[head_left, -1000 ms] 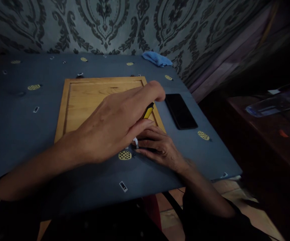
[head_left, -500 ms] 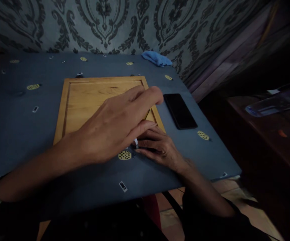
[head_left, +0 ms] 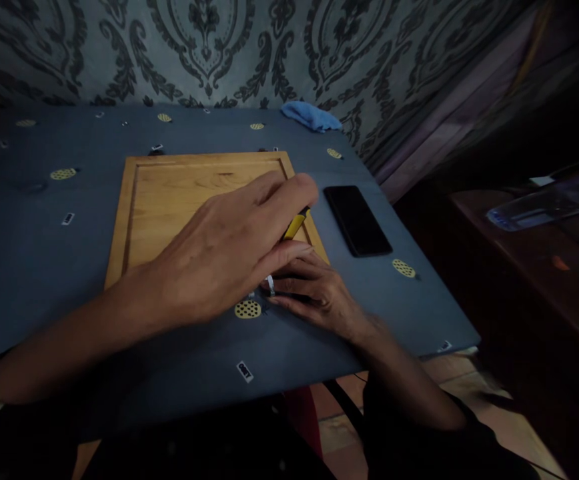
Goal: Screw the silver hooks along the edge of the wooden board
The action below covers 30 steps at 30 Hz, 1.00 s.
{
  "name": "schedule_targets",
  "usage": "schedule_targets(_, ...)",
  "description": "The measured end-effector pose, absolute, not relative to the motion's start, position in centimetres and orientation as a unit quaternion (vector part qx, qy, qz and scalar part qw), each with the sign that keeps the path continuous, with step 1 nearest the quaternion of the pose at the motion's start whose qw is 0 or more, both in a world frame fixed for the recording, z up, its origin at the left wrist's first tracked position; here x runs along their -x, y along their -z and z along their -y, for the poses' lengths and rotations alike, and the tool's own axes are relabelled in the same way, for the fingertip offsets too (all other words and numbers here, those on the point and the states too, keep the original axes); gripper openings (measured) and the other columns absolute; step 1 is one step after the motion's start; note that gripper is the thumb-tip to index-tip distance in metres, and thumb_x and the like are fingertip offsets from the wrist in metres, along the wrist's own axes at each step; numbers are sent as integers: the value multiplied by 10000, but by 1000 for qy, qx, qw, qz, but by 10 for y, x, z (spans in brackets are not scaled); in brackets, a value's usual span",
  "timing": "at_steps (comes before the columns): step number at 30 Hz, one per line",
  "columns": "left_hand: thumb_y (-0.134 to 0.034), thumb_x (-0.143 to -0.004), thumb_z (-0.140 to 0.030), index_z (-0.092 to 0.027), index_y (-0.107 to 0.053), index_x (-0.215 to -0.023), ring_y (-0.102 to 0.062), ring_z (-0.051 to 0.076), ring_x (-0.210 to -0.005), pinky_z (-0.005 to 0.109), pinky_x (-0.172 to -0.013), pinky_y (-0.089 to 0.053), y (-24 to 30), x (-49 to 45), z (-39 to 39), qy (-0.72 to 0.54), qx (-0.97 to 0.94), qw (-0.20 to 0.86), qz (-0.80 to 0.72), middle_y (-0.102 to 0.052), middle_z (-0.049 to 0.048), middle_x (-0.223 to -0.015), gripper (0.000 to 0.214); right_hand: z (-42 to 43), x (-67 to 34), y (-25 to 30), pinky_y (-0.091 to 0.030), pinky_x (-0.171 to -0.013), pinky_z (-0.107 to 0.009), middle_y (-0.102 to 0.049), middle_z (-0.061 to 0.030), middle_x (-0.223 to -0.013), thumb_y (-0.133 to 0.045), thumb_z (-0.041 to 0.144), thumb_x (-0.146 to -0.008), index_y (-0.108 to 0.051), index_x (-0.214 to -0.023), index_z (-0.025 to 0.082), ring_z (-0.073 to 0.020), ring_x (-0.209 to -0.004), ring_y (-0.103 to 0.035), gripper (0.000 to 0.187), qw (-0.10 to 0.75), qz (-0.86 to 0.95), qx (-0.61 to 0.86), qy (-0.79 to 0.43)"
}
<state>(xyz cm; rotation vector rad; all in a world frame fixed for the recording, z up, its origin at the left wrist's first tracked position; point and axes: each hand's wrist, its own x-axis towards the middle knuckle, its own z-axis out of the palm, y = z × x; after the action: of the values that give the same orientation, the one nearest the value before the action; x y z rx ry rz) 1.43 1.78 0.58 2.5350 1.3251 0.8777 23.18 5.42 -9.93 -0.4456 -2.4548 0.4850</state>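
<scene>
My left hand (head_left: 229,237) is curled, back up, over the near right part of a wooden board (head_left: 174,183). A short yellow-and-black handle (head_left: 295,225) shows between its thumb and forefinger; the rest of that tool is hidden. Close under the left thumb is my right hand (head_left: 317,287), fingers bent together at the board's near right corner. By its fingertips sits a small silvery, ring-shaped piece (head_left: 270,285). Whatever else the right fingers grip is covered by the left hand.
A black phone (head_left: 358,221) lies right of the board. At the table's back edge is a crumpled blue cloth (head_left: 311,117). The table wears a blue patterned cover (head_left: 184,380). A clear plastic bottle (head_left: 529,212) lies on a dark surface at the right.
More of the yellow-and-black handle shows now, as the left forefinger has shifted slightly left. The right hand stays nearly where it was.
</scene>
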Motion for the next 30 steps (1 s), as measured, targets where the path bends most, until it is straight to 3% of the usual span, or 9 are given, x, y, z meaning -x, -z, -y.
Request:
schedule_targets(7,-541,-966,-188,-210,-570,-1165,-675,159,-867,297,-792,-563,-7,-15,-18,-309,-840,98,-435,-688,38,-1136,203,-57,-232,103,-570,-972,-478,-763,-81,-1111,-685,339,-944,-757,-1041,208,-245,-1146,-673,178,305,922,159,-177)
schedule_targets(16,-549,-975,-234,-205,-590,-1126,-670,163,-808,303,-733,-557,-4,-14,-18,-305,-843,77,-436,-689,50,-1115,160,-57,-232,103,-584,-951,-461,-770,-91,-1121,-665,354,-957,-740,-1060,190,-240,-1122,-692,208,313,924,158,-155)
schedule_targets(24,-507,-986,-200,-223,-591,-1175,-703,180,-906,327,-815,-578,-5,-14,-19,-320,-841,95,-426,-696,43,-1141,209,-57,-233,104,-578,-963,-463,-777,-98,-1086,-656,371,-961,-742,-1102,175,-248,-1133,-679,256,305,926,162,-154)
schedule_targets(30,-540,-984,-232,-226,-587,-1176,-699,172,-849,321,-767,-578,-2,-14,-19,-318,-841,84,-430,-691,42,-1140,197,-57,-233,103,-576,-965,-472,-775,-99,-1109,-654,380,-962,-751,-1077,185,-254,-1155,-679,247,302,926,166,-157)
